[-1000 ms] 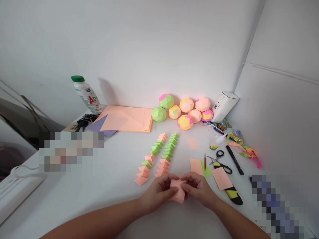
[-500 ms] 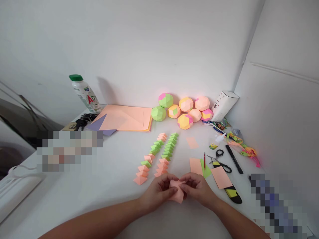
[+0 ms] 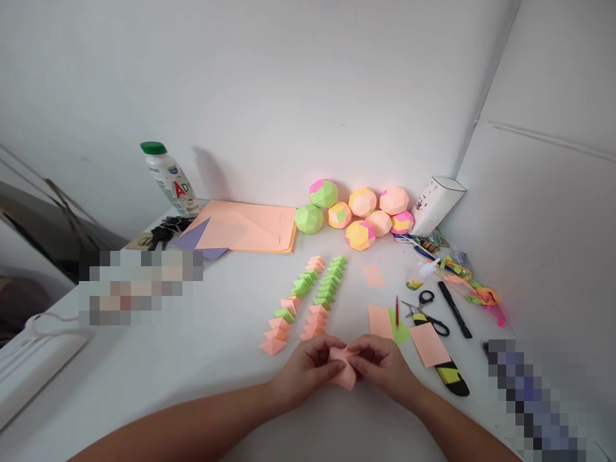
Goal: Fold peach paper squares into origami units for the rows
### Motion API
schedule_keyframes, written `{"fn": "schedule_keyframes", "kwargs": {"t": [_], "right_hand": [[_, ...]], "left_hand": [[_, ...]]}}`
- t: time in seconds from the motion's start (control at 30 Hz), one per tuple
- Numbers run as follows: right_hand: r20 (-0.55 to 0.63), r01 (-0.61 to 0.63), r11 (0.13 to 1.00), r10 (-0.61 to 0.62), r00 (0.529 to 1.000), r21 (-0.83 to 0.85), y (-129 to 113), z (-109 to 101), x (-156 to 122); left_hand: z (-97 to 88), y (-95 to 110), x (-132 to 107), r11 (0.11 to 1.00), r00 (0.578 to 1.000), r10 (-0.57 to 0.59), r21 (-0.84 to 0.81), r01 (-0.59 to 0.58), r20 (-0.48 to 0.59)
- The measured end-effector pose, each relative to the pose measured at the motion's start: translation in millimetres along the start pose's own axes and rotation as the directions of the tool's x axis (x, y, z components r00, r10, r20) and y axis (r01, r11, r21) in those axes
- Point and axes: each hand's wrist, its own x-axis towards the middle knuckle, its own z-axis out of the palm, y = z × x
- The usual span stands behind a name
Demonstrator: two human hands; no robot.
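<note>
A small piece of peach paper (image 3: 343,377) is held between both hands above the front of the table. My left hand (image 3: 308,371) pinches its left side, with the thumb on top. My right hand (image 3: 385,366) grips the upper right part between thumb and fingers; some fingertips are hidden behind the paper. Just beyond the hands run two rows of folded paper pieces, one row (image 3: 283,314) mixed peach and green, the other (image 3: 329,285) green at the far end and peach near me. To the right lie a peach paper rectangle (image 3: 379,321) and another peach sheet (image 3: 429,344).
Faceted paper balls (image 3: 360,235) are grouped against the wall, beside a stack of peach sheets (image 3: 240,228) and a white bottle (image 3: 173,183). On the right lie scissors (image 3: 426,298), a yellow-black cutter (image 3: 453,380), a black pen (image 3: 455,309), a red pencil (image 3: 397,311) and a glue bottle (image 3: 421,274).
The view has shifted slightly, so the table's things appear a little further right. Both hands keep their grip on the peach paper, whose angle differs only slightly.
</note>
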Motion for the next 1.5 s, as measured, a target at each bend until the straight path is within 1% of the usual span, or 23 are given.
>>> {"fn": "schedule_keyframes", "kwargs": {"t": [0.1,0.2,0.3,0.4,0.53,0.67,0.73,0.8,0.87,0.93,1.03,1.1,1.2,1.27,1.3,1.33,1.4,1.5], "right_hand": [[-0.018,0.030,0.996,-0.032,0.999,-0.080,-1.8,0.7,-0.7],[-0.021,0.064,0.983,-0.069,0.997,-0.171,-3.6,1.0,-1.3],[-0.014,0.129,0.958,-0.137,0.990,-0.257,-4.4,1.0,-1.8],[-0.017,0.181,0.927,-0.197,0.980,-0.328,-4.5,1.2,-2.6],[0.008,0.212,0.905,-0.225,0.974,-0.369,-6.8,1.7,-3.5],[0.055,0.244,0.894,-0.241,0.969,-0.375,-8.8,2.1,-4.0],[0.053,0.253,0.878,-0.254,0.966,-0.407,-8.1,2.2,-4.2],[0.048,0.279,0.849,-0.289,0.956,-0.448,-6.5,2.0,-4.2],[0.065,0.324,0.818,-0.335,0.940,-0.476,-4.7,1.6,-3.8],[0.092,0.371,0.788,-0.377,0.922,-0.492,-3.3,1.3,-3.2],[0.116,0.417,0.756,-0.419,0.900,-0.504,-1.5,1.1,-2.4],[0.116,0.441,0.735,-0.450,0.885,-0.514,0.0,1.0,-2.3],[0.113,0.464,0.699,-0.487,0.866,-0.545,1.9,0.4,-2.3],[0.110,0.456,0.686,-0.486,0.867,-0.567,2.2,-0.2,-2.0],[0.107,0.453,0.683,-0.485,0.868,-0.573,1.9,-0.5,-1.8],[0.106,0.450,0.682,-0.484,0.869,-0.576,1.5,-0.8,-1.6],[0.109,0.443,0.686,-0.473,0.874,-0.577,0.1,-1.2,-1.3],[0.119,0.422,0.704,-0.438,0.891,-0.572,-1.5,-1.6,-1.1]], "left_hand": [[-1.0,-2.0,-0.3,0.999,1.000,-0.014,0.032,0.015,-0.015],[-2.0,-3.9,-0.6,0.999,1.000,-0.010,0.048,0.010,-0.007],[-2.1,-3.9,-0.7,0.999,1.000,0.006,0.047,-0.006,0.001],[-1.4,-1.9,-0.2,0.999,0.999,0.012,0.039,-0.010,-0.036],[-0.4,0.5,0.5,0.998,0.996,0.013,0.059,-0.008,-0.085],[-1.0,-2.7,0.7,0.996,0.994,0.025,0.092,-0.015,-0.110],[-1.9,-5.4,0.6,0.989,0.993,0.051,0.141,-0.036,-0.104],[-2.6,-6.9,0.5,0.970,0.990,0.100,0.229,-0.075,-0.101],[-2.7,-5.9,0.3,0.935,0.983,0.158,0.334,-0.118,-0.097],[-2.3,-2.9,0.1,0.900,0.980,0.183,0.414,-0.137,-0.074],[-1.8,1.5,-1.0,0.864,0.988,0.157,0.486,-0.132,-0.010],[-2.0,1.9,-2.4,0.845,0.989,0.150,0.518,-0.132,0.007],[-2.5,-1.1,-5.1,0.864,0.995,0.095,0.498,-0.078,-0.008],[-2.1,-3.1,-6.3,0.885,0.999,0.037,0.465,-0.020,-0.027],[-1.6,-3.5,-6.6,0.888,0.999,0.026,0.459,-0.006,-0.037],[-1.0,-3.4,-6.8,0.885,0.998,0.033,0.465,-0.008,-0.045],[0.4,-2.2,-6.6,0.862,0.995,0.087,0.505,-0.048,-0.054],[2.0,0.0,-6.4,0.797,0.981,0.189,0.590,-0.131,-0.038]]}}
